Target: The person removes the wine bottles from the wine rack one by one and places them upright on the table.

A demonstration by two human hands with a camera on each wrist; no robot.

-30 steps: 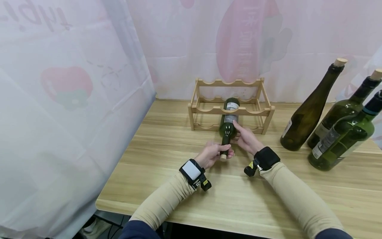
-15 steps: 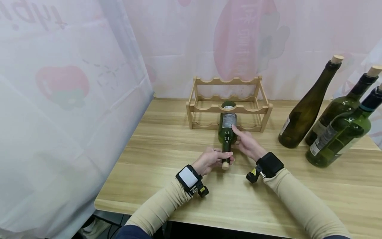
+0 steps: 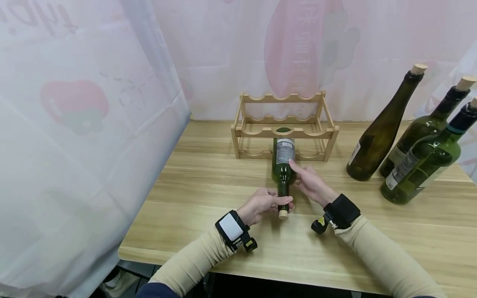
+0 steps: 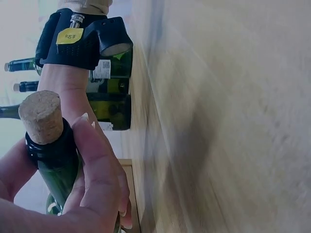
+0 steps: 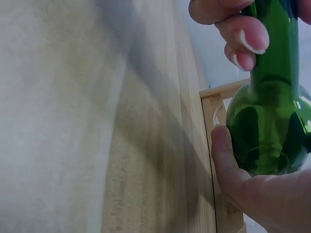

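A green wine bottle [image 3: 284,165] with a grey label points its corked neck toward me. Its base end is still behind the upper front rail of a wooden wine rack [image 3: 324,135]. My left hand [image 3: 259,203] grips the neck just behind the cork [image 4: 43,116], thumb across the top. My right hand [image 3: 311,182] holds the bottle's right side, the thumb by the label and the other fingers partly hidden beneath. In the right wrist view, the bottle's shoulder [image 5: 265,131] rests against that hand, with left-hand fingertips [image 5: 250,34] around the neck.
Several more corked bottles stand at the right: a tall brown-green bottle [image 3: 384,132], a dark green bottle [image 3: 428,128] and a lighter green bottle [image 3: 428,165]. A white printed curtain [image 3: 216,54] hangs behind the wooden table [image 3: 179,207] and along its left side.
Both hands have drawn the bottle toward me, so more of its body and label shows in front of the rack. The standing bottles keep their places; the head view has shifted slightly.
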